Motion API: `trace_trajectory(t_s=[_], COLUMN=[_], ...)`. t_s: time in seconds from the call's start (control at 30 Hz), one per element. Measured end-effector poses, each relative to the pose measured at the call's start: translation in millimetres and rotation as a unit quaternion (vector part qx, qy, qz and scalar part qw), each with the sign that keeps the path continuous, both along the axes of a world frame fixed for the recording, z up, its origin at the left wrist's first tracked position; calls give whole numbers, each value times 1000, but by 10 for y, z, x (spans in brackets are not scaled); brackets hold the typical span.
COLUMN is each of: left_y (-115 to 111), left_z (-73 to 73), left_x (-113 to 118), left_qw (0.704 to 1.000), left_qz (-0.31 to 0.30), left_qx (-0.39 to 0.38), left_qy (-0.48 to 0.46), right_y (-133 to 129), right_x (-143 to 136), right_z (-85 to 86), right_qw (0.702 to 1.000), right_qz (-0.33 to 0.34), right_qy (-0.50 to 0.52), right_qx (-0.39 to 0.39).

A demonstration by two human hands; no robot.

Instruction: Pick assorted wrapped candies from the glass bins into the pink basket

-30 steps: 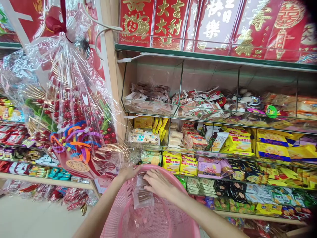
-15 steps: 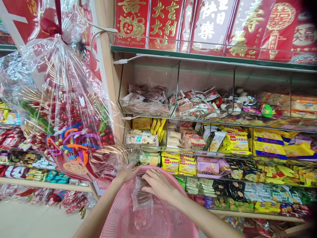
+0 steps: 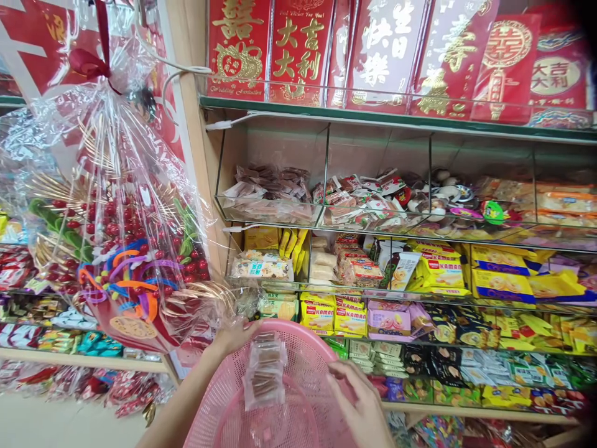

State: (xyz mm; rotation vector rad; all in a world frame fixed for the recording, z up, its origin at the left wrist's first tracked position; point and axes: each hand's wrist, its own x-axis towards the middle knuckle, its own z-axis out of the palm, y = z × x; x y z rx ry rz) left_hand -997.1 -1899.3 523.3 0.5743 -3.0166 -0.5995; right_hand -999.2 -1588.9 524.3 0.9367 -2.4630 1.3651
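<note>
A pink mesh plastic basket (image 3: pixel 205 404) is held in front of the shelves. My left hand (image 3: pixel 236 339) grips its far-left rim, thumb over the edge and fingers mostly hidden behind it. Inside lie several small clear packets (image 3: pixel 265 382) of brown sticks, in a row down the basket's far side. My right hand (image 3: pixel 359 398) is over the basket's right side, apart from the packets, thumb and fingers spread with nothing in them.
Clear-fronted shelf bins ahead hold brown packets (image 3: pixel 275 180), yellow wafer packs (image 3: pixel 438 267) and other snacks. Red envelopes (image 3: pixel 240 53) line the top. A cellophane-wrapped bouquet (image 3: pixel 125 249) hangs at left, close to my left hand. A wooden post (image 3: pixel 191 137) stands between.
My right hand has let go of the packets and moved right and toward me, leaving them in the basket. My left hand stays on the rim. The view has shifted slightly.
</note>
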Motion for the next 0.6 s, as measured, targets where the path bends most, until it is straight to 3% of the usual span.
trace_trajectory(t_s=[0.1,0.23,0.6], left_y=[23,61,235], left_z=[2,41,83], left_x=[-2,35,101], left_qw=[1000,999,997], left_qz=[-12,4,-28], left_qx=[-9,8,-53], left_qy=[-9,-45,-43], right_y=[96,101,236], right_x=[-12,-14,34], right_z=[-186,-309,-340], right_qw=[997,989,971], right_qz=[-63,-115,-134], right_qy=[12,-5,-93], right_qx=[-49,-95,-174])
